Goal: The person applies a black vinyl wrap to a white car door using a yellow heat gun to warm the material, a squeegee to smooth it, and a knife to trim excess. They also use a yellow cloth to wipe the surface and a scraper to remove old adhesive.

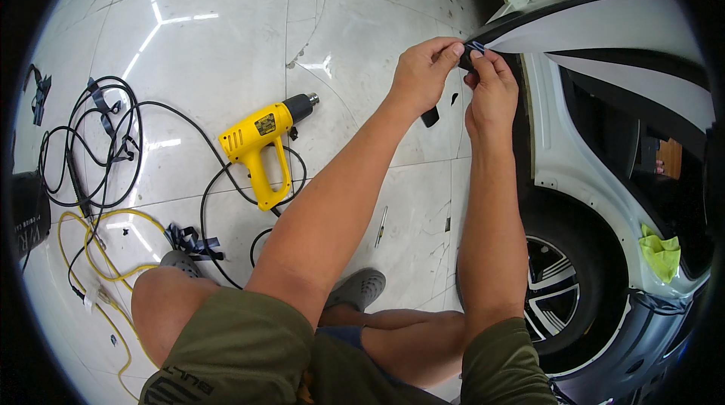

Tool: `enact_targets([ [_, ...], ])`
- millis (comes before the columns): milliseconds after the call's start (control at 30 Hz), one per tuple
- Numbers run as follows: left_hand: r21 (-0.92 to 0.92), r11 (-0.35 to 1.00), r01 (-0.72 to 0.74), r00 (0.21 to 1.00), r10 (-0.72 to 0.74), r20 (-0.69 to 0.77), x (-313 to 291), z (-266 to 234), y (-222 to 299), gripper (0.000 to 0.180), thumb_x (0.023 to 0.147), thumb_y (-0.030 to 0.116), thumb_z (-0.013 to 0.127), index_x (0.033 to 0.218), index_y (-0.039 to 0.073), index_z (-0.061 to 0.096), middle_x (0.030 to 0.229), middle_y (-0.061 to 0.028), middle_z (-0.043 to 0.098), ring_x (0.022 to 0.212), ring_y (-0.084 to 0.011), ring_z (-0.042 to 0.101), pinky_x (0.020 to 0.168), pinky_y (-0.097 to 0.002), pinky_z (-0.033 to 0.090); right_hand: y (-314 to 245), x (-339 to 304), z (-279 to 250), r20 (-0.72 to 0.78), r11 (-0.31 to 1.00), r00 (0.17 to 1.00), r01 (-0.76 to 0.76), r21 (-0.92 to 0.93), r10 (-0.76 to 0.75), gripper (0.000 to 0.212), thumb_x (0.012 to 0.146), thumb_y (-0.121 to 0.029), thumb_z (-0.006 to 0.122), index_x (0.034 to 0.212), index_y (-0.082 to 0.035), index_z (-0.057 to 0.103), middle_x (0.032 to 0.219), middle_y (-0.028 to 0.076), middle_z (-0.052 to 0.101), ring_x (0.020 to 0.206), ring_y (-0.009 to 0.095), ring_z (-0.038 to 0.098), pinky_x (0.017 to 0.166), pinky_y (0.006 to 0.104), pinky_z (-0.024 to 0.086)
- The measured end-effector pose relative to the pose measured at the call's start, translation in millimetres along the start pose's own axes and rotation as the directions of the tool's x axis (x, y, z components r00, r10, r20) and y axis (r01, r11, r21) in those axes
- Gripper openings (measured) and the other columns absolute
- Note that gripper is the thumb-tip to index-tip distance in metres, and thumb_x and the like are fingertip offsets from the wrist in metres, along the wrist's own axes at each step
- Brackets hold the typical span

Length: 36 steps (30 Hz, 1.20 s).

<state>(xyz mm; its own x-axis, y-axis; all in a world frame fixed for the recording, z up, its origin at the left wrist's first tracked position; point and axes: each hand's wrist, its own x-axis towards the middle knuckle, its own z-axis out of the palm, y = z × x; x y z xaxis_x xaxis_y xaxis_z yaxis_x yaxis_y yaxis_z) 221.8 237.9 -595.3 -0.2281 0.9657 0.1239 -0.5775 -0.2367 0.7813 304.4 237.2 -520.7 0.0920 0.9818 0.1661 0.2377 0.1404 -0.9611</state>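
Both my arms reach forward to the lower edge of a car door [596, 24] on the right. My left hand [423, 76] pinches a dark, glossy strip of film [467, 55] at the door's corner, thumb and forefinger pressed together. Close against it, my right hand [493, 95] pinches the same strip from the other side, fingers curled. A black flat piece [430, 117] shows below my left hand; whether it joins the strip, I cannot tell.
A yellow heat gun [260, 141] lies on the tiled floor, its black cable [140, 133] coiled to the left beside a yellow cord [113, 277]. Dark film scraps [192, 241] litter the floor. A wheel [555, 284] and a lime cloth [659, 254] are at right.
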Motion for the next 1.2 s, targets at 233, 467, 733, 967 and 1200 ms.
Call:
enact_targets([
  [233,0.276,0.940,-0.200,0.978,0.209,-0.001,-3,1,13,0.028,0.094,0.022,0.059,0.109,0.001,0.068,0.075,-0.0036,0.066,0.063,-0.0071,0.054,0.057,-0.0222,0.043,9,2,-5,-0.033,0.964,0.986,0.150,-0.219,-0.161,0.024,0.085,-0.014,0.067,0.099,0.005,0.065,0.082,0.004,0.063,0.069,0.011,0.053,0.063,0.0236,0.043],
  [467,0.138,0.988,0.069,0.977,-0.095,0.192,11,-18,16,0.030,0.096,0.020,0.056,0.117,0.001,0.064,0.096,-0.0053,0.068,0.086,-0.0121,0.063,0.073,-0.0240,0.052,5,7,-4,0.024,0.965,0.995,0.096,-0.244,-0.093,0.022,0.085,-0.015,0.067,0.095,0.004,0.067,0.080,0.004,0.064,0.072,0.009,0.054,0.065,0.0233,0.043],
  [733,0.209,0.977,-0.031,0.986,-0.004,0.165,12,-16,15,0.030,0.095,0.022,0.058,0.114,0.000,0.065,0.092,-0.0056,0.068,0.083,-0.0137,0.064,0.073,-0.0264,0.052,14,4,-6,0.006,0.948,0.975,0.217,-0.234,-0.222,0.019,0.085,-0.015,0.067,0.093,0.003,0.067,0.083,0.006,0.067,0.073,0.010,0.058,0.067,0.0249,0.046],
  [967,0.536,0.741,-0.405,0.906,0.405,0.126,7,-3,19,0.021,0.090,0.017,0.060,0.099,-0.001,0.067,0.085,-0.0135,0.068,0.074,-0.0212,0.065,0.066,-0.0295,0.050,10,0,-2,-0.031,0.848,0.941,0.288,-0.445,-0.336,0.020,0.084,-0.015,0.066,0.093,0.003,0.068,0.082,0.009,0.064,0.071,0.016,0.060,0.067,0.0286,0.049],
  [1200,0.695,0.525,-0.490,0.823,0.543,0.170,9,6,20,0.015,0.088,0.014,0.059,0.085,0.001,0.065,0.079,-0.0153,0.064,0.070,-0.0334,0.059,0.062,-0.0403,0.048,10,1,-2,-0.010,0.764,0.901,0.362,-0.535,-0.434,0.020,0.084,-0.016,0.065,0.092,0.003,0.068,0.082,0.011,0.064,0.069,0.018,0.060,0.067,0.0304,0.050],
])
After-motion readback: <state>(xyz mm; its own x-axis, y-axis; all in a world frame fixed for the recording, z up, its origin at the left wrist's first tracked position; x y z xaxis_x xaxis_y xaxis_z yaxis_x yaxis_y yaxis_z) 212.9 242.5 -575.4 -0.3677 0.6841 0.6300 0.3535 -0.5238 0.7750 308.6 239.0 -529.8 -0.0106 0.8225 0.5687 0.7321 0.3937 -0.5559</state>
